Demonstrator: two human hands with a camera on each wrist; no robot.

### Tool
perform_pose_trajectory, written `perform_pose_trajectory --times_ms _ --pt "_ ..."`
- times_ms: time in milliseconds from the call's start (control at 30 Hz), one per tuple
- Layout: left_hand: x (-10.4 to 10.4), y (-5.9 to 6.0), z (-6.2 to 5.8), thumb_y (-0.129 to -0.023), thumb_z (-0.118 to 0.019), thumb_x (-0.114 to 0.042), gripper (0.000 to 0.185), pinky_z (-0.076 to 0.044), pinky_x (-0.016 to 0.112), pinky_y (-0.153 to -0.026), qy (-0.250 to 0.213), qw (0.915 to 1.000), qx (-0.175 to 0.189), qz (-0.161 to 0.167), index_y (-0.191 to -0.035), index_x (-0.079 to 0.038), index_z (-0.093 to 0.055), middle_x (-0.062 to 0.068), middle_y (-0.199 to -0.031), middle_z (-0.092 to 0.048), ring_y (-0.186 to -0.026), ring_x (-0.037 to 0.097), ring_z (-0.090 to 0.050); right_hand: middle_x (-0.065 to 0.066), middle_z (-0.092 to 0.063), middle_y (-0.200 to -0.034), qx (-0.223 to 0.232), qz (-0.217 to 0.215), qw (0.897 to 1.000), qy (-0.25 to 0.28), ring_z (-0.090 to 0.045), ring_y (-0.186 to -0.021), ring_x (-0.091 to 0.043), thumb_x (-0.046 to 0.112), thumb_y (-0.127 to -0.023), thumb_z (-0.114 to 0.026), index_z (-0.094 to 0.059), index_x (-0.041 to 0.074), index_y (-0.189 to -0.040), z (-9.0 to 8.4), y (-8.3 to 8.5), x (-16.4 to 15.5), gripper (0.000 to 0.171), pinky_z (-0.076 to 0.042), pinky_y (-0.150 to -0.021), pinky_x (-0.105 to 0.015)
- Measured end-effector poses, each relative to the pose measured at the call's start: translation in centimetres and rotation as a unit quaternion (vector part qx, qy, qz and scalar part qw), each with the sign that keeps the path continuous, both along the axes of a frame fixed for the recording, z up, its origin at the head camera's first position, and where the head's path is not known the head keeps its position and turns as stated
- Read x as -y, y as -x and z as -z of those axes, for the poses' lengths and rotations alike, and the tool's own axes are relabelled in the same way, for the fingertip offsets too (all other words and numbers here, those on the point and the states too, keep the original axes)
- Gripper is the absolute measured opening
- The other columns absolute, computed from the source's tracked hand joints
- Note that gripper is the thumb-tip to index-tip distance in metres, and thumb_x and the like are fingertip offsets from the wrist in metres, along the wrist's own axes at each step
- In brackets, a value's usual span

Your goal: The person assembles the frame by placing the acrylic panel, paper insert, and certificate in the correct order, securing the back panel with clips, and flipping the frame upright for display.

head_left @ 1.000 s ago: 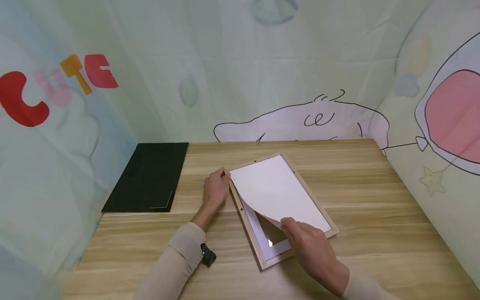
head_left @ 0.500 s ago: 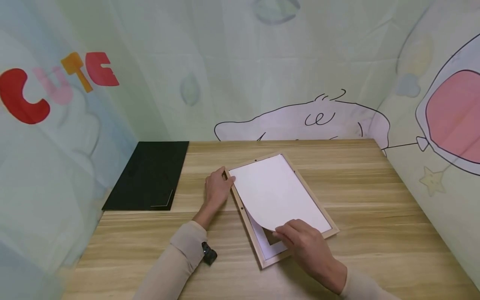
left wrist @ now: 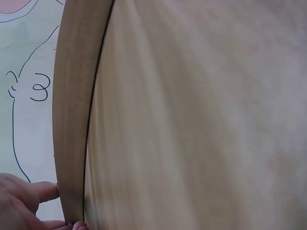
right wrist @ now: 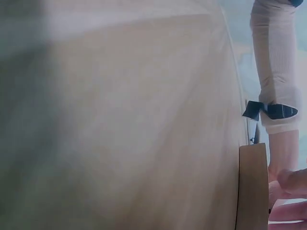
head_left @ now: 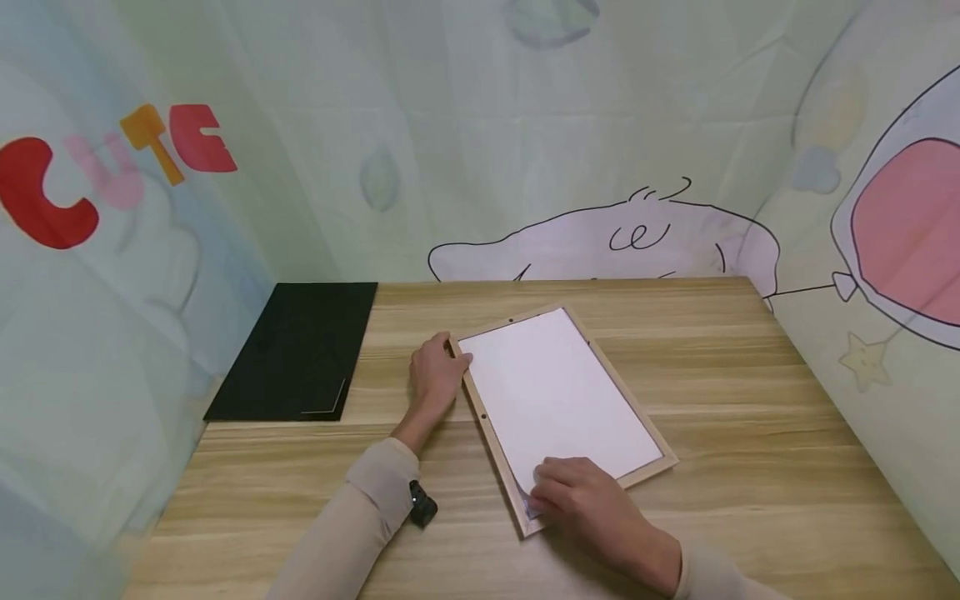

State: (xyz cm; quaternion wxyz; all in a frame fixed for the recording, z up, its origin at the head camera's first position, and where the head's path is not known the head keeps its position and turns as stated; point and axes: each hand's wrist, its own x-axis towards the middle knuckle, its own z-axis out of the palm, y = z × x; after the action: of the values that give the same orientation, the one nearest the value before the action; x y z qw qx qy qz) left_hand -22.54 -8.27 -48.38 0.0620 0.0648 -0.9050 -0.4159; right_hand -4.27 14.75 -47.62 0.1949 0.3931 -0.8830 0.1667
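A light wooden picture frame (head_left: 498, 462) lies at a slant on the table with a white sheet (head_left: 555, 392) inside its border. My left hand (head_left: 435, 371) grips the frame's left side near the far corner, thumb over the rim. The left wrist view has this hand's fingers (left wrist: 45, 191) against the wooden side (left wrist: 74, 115). At the near left corner my right hand (head_left: 592, 508), fingers curled, pinches the sheet's edge. That corner is slightly raised, and a small strip beneath it shows. The right hand hides part of the frame's near side.
On the table's left lies a flat black board (head_left: 300, 350) with a thin pale L-shaped line near one corner. The wood-grain table (head_left: 750, 433) is bounded by printed cloth walls (head_left: 480, 150) at the back and sides. A small black device (head_left: 422, 504) sits on the left cuff.
The right hand has lowered the sheet's lifted near corner toward the frame's near left corner, covering the opening that showed beneath. The left thumb has moved onto the rim; the frame stays put.
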Motion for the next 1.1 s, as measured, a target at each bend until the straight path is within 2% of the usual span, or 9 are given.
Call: perform_pose_trajectory --times_ms 133,267,533,600,700,800,900,1000,1100 --pt "-0.2 0.1 -0.1 -0.087 -0.076 -0.023 0.053 -0.054 0.040 -0.086 -0.012 0.9999 -0.001 -0.010 -0.135 -0.005 -0.060 0.014 -0.123 -0.071 -0.097 0.027 -0.065 0.012 -0.064 -0.090 -0.012 -0.002 1.000 -0.019 -0.063 -0.091 -0.007 0.025 -0.084 -0.080 -0.071 0.023 -0.085 0.4 0.0 0.1 0.010 -0.054 -0.086 -0.029" --pt "-0.3 0.3 -0.3 -0.088 -0.074 -0.021 0.050 -0.054 0.042 -0.086 -0.020 0.9997 -0.010 -0.010 -0.133 -0.004 -0.061 0.014 -0.116 -0.072 -0.097 0.028 -0.065 0.011 -0.064 -0.092 -0.012 0.002 0.999 -0.040 -0.064 -0.096 -0.009 0.027 -0.085 -0.078 -0.069 0.024 -0.085 0.3 -0.1 0.0 0.010 -0.054 -0.086 -0.031" --pt "-0.3 0.7 -0.3 -0.089 -0.073 -0.020 0.050 -0.054 0.045 -0.095 -0.020 0.9998 -0.004 -0.008 -0.135 -0.004 -0.060 0.015 -0.124 -0.070 -0.107 0.029 -0.066 0.001 -0.074 -0.117 0.040 0.014 0.996 -0.073 -0.069 -0.114 -0.019 0.025 -0.090 -0.073 -0.074 0.022 -0.108 -0.4 -0.5 -0.4 0.018 -0.055 -0.094 -0.039" --pt "-0.3 0.9 -0.2 -0.089 -0.073 -0.021 0.051 -0.053 0.046 -0.099 -0.019 0.9998 -0.002 -0.008 -0.136 -0.005 -0.060 0.015 -0.128 -0.069 -0.113 0.031 -0.066 0.001 -0.075 -0.114 0.046 0.035 0.997 -0.048 -0.069 -0.110 -0.018 0.021 -0.088 -0.076 -0.075 0.019 -0.109 -0.8 0.0 -0.9 0.021 -0.056 -0.093 -0.038" --pt "-0.4 1.1 -0.1 -0.090 -0.073 -0.021 0.051 -0.051 0.047 -0.104 -0.023 0.9997 0.001 -0.004 -0.137 -0.006 -0.060 0.015 -0.133 -0.068 -0.121 0.033 -0.064 0.000 -0.077 -0.103 0.046 0.112 0.993 0.001 -0.070 -0.097 -0.017 0.015 -0.086 -0.078 -0.077 0.015 -0.107 -1.7 1.2 -2.7 0.021 -0.058 -0.085 -0.035" --pt "-0.4 1.3 0.0 -0.090 -0.073 -0.021 0.052 -0.049 0.048 -0.108 -0.025 0.9997 0.004 -0.001 -0.138 -0.006 -0.059 0.014 -0.136 -0.066 -0.126 0.033 -0.061 -0.003 -0.076 -0.091 0.087 0.227 0.969 0.051 -0.066 -0.082 -0.018 0.012 -0.090 -0.073 -0.077 0.009 -0.110 -2.8 2.7 -5.6 0.020 -0.055 -0.070 -0.036" --pt "-0.4 1.4 0.1 -0.090 -0.074 -0.020 0.053 -0.046 0.048 -0.111 -0.028 0.9996 0.004 -0.001 -0.138 -0.006 -0.059 0.014 -0.137 -0.065 -0.130 0.033 -0.059 -0.009 -0.072 -0.083 0.156 0.325 0.930 0.067 -0.058 -0.069 -0.019 0.012 -0.097 -0.065 -0.071 0.001 -0.119 -3.5 4.0 -8.6 0.026 -0.047 -0.060 -0.034" --pt "-0.5 1.6 0.2 -0.089 -0.074 -0.020 0.054 -0.045 0.049 -0.113 -0.031 0.9995 0.000 -0.001 -0.139 -0.005 -0.059 0.014 -0.138 -0.065 -0.132 0.034 -0.058 -0.012 -0.069 -0.080 0.235 0.362 0.901 0.053 -0.051 -0.061 -0.018 0.015 -0.101 -0.058 -0.065 -0.004 -0.126 -3.4 4.9 -10.9 0.033 -0.041 -0.055 -0.031" --pt "-0.5 1.5 0.3 -0.090 -0.075 -0.022 0.057 -0.044 0.050 -0.114 -0.042 0.9991 0.001 -0.003 -0.141 -0.004 -0.056 0.016 -0.138 -0.064 -0.133 0.034 -0.057 -0.018 -0.073 -0.092 0.304 0.358 0.881 0.044 -0.057 -0.067 -0.020 0.019 -0.102 -0.054 -0.065 -0.003 -0.128 -2.8 5.1 -12.0 0.035 -0.046 -0.057 -0.032"
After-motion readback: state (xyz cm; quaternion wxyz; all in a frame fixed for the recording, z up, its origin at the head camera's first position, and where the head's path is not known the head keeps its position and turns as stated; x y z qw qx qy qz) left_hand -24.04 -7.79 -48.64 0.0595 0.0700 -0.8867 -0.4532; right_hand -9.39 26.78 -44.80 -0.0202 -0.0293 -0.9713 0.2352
